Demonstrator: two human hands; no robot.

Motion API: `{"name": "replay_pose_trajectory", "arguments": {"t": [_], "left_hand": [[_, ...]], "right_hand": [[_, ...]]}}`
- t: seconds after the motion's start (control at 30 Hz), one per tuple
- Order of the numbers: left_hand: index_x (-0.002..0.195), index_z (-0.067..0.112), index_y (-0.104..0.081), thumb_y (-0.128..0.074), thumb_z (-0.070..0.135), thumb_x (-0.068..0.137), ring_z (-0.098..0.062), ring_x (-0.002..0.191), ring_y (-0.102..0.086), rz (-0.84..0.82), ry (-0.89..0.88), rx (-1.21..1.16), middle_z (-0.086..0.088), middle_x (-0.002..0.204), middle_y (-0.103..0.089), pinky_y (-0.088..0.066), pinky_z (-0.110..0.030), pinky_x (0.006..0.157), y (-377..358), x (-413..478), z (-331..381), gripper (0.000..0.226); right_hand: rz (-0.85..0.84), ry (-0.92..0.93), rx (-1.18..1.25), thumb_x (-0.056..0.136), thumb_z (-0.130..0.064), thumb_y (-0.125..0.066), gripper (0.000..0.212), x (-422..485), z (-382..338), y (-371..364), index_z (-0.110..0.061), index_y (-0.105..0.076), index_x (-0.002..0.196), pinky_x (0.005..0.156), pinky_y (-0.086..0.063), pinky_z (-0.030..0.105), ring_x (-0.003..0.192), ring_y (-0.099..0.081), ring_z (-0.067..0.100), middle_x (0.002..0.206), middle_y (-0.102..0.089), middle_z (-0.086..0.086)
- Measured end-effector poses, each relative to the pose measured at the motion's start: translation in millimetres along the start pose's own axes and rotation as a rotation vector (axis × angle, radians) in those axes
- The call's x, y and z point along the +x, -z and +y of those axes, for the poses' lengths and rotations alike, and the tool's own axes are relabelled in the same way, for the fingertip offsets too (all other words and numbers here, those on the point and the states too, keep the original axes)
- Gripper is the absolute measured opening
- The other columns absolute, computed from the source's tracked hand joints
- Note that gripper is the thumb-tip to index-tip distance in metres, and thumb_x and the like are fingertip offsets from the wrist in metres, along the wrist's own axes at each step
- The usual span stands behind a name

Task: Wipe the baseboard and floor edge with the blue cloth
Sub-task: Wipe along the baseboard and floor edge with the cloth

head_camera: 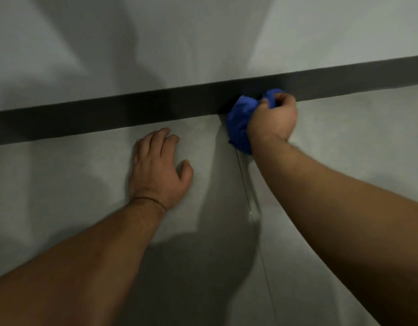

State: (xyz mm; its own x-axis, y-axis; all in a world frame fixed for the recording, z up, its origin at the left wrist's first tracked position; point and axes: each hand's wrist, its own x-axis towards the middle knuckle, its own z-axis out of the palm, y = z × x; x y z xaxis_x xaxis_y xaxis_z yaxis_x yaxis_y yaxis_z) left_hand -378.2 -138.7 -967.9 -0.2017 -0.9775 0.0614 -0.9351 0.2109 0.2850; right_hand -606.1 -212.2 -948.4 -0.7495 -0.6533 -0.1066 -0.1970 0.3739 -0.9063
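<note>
Left hand point(159, 170) is spread flat on the floor point(73, 184) as a brace, right hand point(271, 118) just past it is fisted round the bunched blue cloth point(238, 123) against the dark baseboard point(109, 116), so I'd keep steady pressure low into the corner, though the cloth's contact face is hidden.

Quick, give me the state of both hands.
Left hand: open, flat on the floor, holding nothing.
Right hand: closed on the blue cloth at the baseboard.
</note>
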Motion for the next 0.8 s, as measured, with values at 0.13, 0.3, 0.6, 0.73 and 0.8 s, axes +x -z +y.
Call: {"name": "replay_pose_trajectory", "arguments": {"t": [0.13,0.3,0.6,0.73,0.8], "left_hand": [[0.14,0.01,-0.054,-0.048,0.043,0.088,-0.035,0.138,-0.044,0.003,0.005,-0.007,-0.014,0.149,-0.051,-0.036,-0.056,0.119,0.1,0.1,-0.9,0.061],[0.138,0.01,-0.055,-0.048,0.043,0.087,-0.036,0.136,-0.046,0.009,0.001,-0.012,-0.014,0.148,-0.052,-0.036,-0.055,0.118,-1.4,0.0,-1.8,0.061],[0.138,0.011,-0.054,-0.049,0.043,0.087,-0.035,0.136,-0.045,0.027,0.004,-0.006,-0.014,0.148,-0.051,-0.037,-0.055,0.117,-1.0,0.1,-0.7,0.06],[0.137,0.011,-0.055,-0.049,0.044,0.086,-0.036,0.136,-0.045,0.004,0.011,-0.015,-0.014,0.148,-0.052,-0.037,-0.054,0.117,1.3,0.9,0.8,0.062],[0.136,0.01,-0.057,-0.051,0.04,0.085,-0.036,0.136,-0.046,-0.003,0.024,-0.045,-0.014,0.148,-0.052,-0.037,-0.053,0.118,3.6,0.5,2.4,0.06]], "right_hand": [[-0.217,0.21,-0.241,0.098,-0.018,-0.058,0.021,-8.2,7.2,18.6,-0.015,-0.066,0.117,0.091,-0.042,0.014,0.106,-0.06,0.015,0.119,-0.066,0.004],[-0.099,0.397,-0.554,0.092,-0.015,-0.052,0.031,24.3,17.1,79.3,-0.021,-0.071,0.115,0.097,-0.042,0.024,0.109,-0.063,0.028,0.12,-0.068,0.008],[-0.387,0.542,-0.736,0.095,-0.007,-0.047,0.041,-23.1,22.0,32.5,-0.008,-0.064,0.133,0.117,-0.035,0.041,0.132,-0.051,0.033,0.139,-0.06,0.015],[-0.592,0.619,-0.739,0.103,-0.016,-0.042,0.048,-59.4,17.7,9.7,-0.012,-0.048,0.15,0.126,-0.017,0.039,0.15,-0.03,0.03,0.16,-0.04,0.01],[-0.671,0.575,-0.633,0.104,-0.016,-0.044,0.047,-61.0,10.8,11.3,-0.012,-0.046,0.151,0.125,-0.016,0.031,0.151,-0.03,0.027,0.161,-0.039,0.009]]}}
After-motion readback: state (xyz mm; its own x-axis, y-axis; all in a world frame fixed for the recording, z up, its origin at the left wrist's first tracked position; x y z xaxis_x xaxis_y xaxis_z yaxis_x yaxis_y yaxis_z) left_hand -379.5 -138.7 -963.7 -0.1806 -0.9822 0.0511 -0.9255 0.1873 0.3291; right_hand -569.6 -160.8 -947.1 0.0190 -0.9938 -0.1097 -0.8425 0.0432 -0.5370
